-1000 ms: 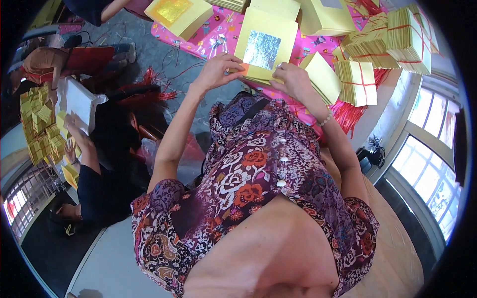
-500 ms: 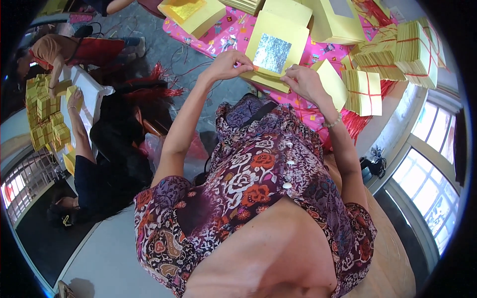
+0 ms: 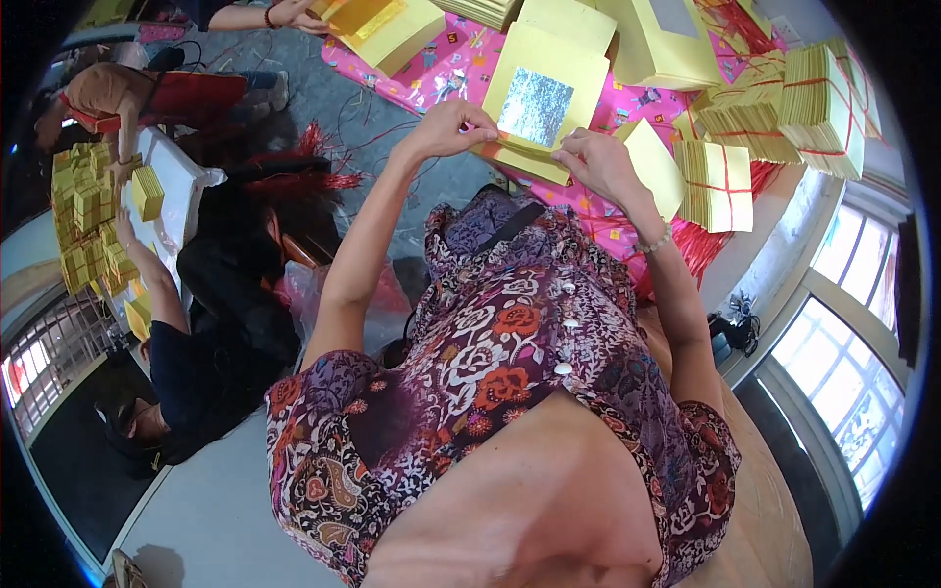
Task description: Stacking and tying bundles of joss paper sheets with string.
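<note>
We pinch near edge of rectangular yellow paper sheet [image 3: 551, 57] with silver foil square [image 3: 536, 106], bare left hand [image 3: 459, 129] and bare right hand [image 3: 598, 162] set apart, probably to control both ends; sheet tops yellow paper stack [image 3: 535, 168] on glossy pink patterned cloth [image 3: 417, 90].

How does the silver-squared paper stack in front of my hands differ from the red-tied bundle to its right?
The stack shows a silver square; the bundle shows a plain face crossed by red ties.
The stack looks larger in view than the bundle.
Your left hand and right hand pinch the stack's near edge; no hand touches the bundle.
Both are yellow paper.
</note>
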Demonstrator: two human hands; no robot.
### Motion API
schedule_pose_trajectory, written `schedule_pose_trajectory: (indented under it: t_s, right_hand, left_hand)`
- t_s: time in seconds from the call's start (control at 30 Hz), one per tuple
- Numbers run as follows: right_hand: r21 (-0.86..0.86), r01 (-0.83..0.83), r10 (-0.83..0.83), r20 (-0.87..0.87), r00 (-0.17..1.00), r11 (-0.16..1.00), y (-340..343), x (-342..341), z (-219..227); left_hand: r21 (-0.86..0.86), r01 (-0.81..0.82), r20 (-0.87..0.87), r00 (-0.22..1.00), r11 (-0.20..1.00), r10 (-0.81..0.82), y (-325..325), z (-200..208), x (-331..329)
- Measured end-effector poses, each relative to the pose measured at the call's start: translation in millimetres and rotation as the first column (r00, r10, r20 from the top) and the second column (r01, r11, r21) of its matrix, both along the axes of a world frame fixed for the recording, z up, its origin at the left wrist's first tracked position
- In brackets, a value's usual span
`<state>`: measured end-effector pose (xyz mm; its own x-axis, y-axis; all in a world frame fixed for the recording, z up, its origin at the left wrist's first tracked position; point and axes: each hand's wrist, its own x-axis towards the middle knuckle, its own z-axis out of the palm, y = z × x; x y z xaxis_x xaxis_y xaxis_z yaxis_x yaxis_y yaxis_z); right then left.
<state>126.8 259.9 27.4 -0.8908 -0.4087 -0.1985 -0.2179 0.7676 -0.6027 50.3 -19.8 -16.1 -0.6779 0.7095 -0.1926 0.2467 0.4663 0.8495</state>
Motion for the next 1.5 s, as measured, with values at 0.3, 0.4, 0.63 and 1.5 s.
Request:
schedule_pose_trajectory:
  t_s: [0.3, 0.4, 0.63, 1.5]
  right_hand:
    - [0.008, 0.029, -0.029, -0.009, 1.0, 1.0, 4, 0, 0]
    - [-0.041, 0.024, -0.026, -0.04, 0.999, 0.999, 11, -3, -7]
    - [-0.255, -0.04, 0.052, 0.041, 0.998, 0.966, 26, -2, 1]
    - [-0.382, 0.727, -0.768, 0.065, 0.637, 0.57, -1, -19, -30]
  left_hand:
    - [0.051, 0.036, -0.212, 0.977, 0.998, -0.024, 1, 5, 7]
    - [-0.005, 0.075, -0.433, 0.899, 0.997, -0.07, 4, 5, 5]
    - [0.002, 0.067, -0.553, 0.832, 0.998, -0.054, 14, -14, -30]
    - [0.105, -0.369, -0.128, 0.916, 0.923, 0.381, 42, 11, -33]
